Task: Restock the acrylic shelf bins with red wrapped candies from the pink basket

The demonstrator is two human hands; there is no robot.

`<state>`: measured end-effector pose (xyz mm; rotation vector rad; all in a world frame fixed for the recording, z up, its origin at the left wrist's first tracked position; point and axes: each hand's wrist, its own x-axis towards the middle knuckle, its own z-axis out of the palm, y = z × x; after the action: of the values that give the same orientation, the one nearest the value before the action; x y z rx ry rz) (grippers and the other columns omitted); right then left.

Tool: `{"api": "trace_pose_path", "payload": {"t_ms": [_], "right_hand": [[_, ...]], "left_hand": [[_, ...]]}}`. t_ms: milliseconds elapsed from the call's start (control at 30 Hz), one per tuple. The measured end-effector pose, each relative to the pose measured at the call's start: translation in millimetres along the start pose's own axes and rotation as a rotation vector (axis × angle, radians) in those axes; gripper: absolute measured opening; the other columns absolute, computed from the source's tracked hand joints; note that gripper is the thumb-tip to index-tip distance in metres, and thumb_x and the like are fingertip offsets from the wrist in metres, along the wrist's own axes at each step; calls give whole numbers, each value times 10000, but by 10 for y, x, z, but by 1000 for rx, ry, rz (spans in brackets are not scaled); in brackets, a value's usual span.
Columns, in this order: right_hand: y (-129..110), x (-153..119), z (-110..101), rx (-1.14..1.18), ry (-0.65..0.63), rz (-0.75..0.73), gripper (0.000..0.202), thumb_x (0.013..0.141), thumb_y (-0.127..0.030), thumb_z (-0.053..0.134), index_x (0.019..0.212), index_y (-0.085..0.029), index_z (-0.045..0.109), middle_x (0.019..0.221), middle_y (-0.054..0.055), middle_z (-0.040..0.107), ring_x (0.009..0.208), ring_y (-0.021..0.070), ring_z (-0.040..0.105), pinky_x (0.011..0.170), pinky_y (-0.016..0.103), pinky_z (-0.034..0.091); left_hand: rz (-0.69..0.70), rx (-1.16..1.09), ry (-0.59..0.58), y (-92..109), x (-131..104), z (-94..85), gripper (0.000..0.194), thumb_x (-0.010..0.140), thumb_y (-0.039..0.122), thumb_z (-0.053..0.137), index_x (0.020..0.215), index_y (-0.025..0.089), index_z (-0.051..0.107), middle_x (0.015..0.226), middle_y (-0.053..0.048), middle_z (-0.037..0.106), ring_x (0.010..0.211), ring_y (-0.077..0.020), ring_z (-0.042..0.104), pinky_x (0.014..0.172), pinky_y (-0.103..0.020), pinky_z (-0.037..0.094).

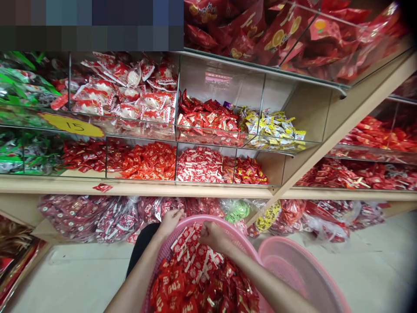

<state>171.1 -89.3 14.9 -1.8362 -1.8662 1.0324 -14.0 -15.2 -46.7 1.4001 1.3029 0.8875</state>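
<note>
A pink basket [250, 243] stands low in front of me, holding red wrapped candies [172, 282] and a heap of red-and-white packets [195, 256] toward its far side. My left hand [171, 222] is closed at the basket's far left rim, its fingers curled at the edge. Over the red-and-white packets is my right hand [213, 237], its fingers curled in; whatever it may hold is hidden.
Glass-fronted shelves [208, 189] of sorted candies rise ahead, with a yellow price tag [71, 124]. One red packet [103, 187] lies on the ledge. Bagged candies [117, 219] sit beneath. At the right is a second pink basin [293, 265] on the tiled floor.
</note>
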Motion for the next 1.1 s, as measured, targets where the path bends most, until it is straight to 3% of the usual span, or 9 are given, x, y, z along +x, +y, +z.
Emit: {"api": "trace_pose_path", "payload": {"t_ms": [133, 267, 400, 500, 600, 733, 967, 1100], "right_hand": [[-172, -19, -226, -79, 78, -27, 188, 632, -254, 619, 598, -185, 447, 588, -32, 524, 540, 95, 441, 461, 202, 279], [-458, 59, -605, -69, 197, -167, 236, 708, -351, 569, 590, -186, 449, 535, -33, 518, 504, 92, 434, 467, 206, 278], [-760, 299, -983, 69, 320, -351, 268, 738, -397, 539, 610, -183, 442, 523, -32, 515, 485, 85, 431, 484, 200, 314], [-911, 582, -1153, 102, 420, -433, 257, 728, -395, 549, 625, -179, 455, 555, -30, 521, 513, 87, 452, 511, 199, 336], [-997, 878, -1180, 34, 518, -423, 202, 698, -359, 579, 674, -183, 482, 625, -25, 543, 586, 101, 494, 554, 203, 355], [-1113, 1156, -1067, -47, 584, -322, 162, 701, -311, 572, 789, -192, 506, 758, 5, 590, 716, 134, 542, 629, 229, 377], [-1351, 1406, -917, -130, 659, -88, 440, 712, -420, 568, 1025, -139, 442, 902, 135, 595, 856, 244, 557, 653, 313, 405], [-1425, 1483, -882, -184, 629, -67, 484, 712, -401, 579, 1067, -116, 414, 911, 163, 593, 911, 276, 548, 694, 346, 414]], "left_hand": [[3, 13, -7, 13, 4, 2, 469, 715, 567, 463, 694, 130, 632, 663, -37, 647, 634, -161, 571, 625, -253, 412], [-5, -10, -24, 38, -2, -1, 485, 697, 584, 477, 710, 124, 632, 651, -37, 641, 613, -158, 562, 601, -248, 402], [-19, -57, -33, 28, 3, -2, 509, 680, 604, 481, 701, 118, 628, 636, -43, 639, 608, -158, 564, 604, -246, 409], [-7, -64, -20, 6, 9, 0, 509, 676, 609, 482, 687, 121, 625, 634, -44, 637, 616, -161, 567, 609, -249, 411], [-5, -60, -13, 5, 2, 2, 487, 678, 594, 492, 684, 126, 627, 655, -47, 642, 623, -161, 567, 609, -250, 409], [-4, -64, -4, 19, -14, 4, 472, 682, 575, 498, 674, 122, 633, 646, -48, 637, 608, -154, 558, 586, -244, 398], [23, -74, -18, -34, 8, 5, 430, 717, 527, 490, 685, 125, 639, 671, -41, 651, 611, -144, 562, 606, -242, 403], [2, -72, -11, -41, 18, 4, 415, 717, 517, 498, 706, 127, 641, 690, -44, 663, 628, -151, 575, 622, -251, 415]]}}
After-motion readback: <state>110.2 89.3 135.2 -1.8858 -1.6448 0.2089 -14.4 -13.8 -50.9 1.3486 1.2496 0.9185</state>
